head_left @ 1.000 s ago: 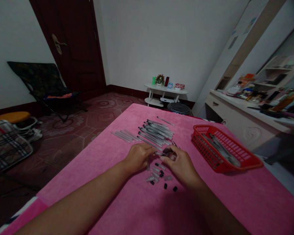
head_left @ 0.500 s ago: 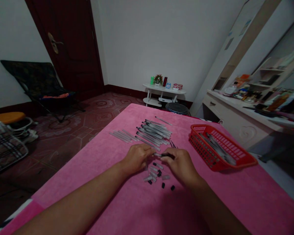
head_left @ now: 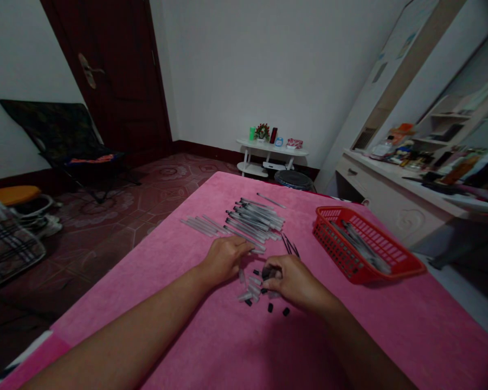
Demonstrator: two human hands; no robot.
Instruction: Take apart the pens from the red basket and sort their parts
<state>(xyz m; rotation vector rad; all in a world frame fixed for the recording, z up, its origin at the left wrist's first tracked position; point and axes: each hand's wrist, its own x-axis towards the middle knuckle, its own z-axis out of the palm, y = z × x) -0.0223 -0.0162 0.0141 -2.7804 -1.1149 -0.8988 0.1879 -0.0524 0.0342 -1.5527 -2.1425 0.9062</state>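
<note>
My left hand (head_left: pixel 226 257) is closed, with the clear end of a pen barrel (head_left: pixel 258 251) showing past its fingertips. To its right, my right hand (head_left: pixel 287 275) is bent over a scatter of small parts, thumb and fingers curled together; what lies between them is hidden. Around these fingertips lie clear pen caps (head_left: pixel 244 296) and short black plugs (head_left: pixel 286 311). Just beyond both hands is a pile of clear pens with dark ends (head_left: pixel 252 219). Several plain clear tubes (head_left: pixel 198 226) lie left of that pile. Dark tweezers (head_left: pixel 290 246) rest between the pile and my right hand.
A red plastic basket (head_left: pixel 336 259) holding pens stands on the right of the pink-covered table (head_left: pixel 179 336). One pen (head_left: pixel 270 200) lies apart behind the pile. Beyond the table are a round dark stool (head_left: pixel 293 179) and a white shelf (head_left: pixel 268 145); a dresser (head_left: pixel 390 189) stands at right.
My right hand has come away from the pen at my left hand and moved down to the loose parts. The tweezers are now uncovered. My left hand has barely moved.
</note>
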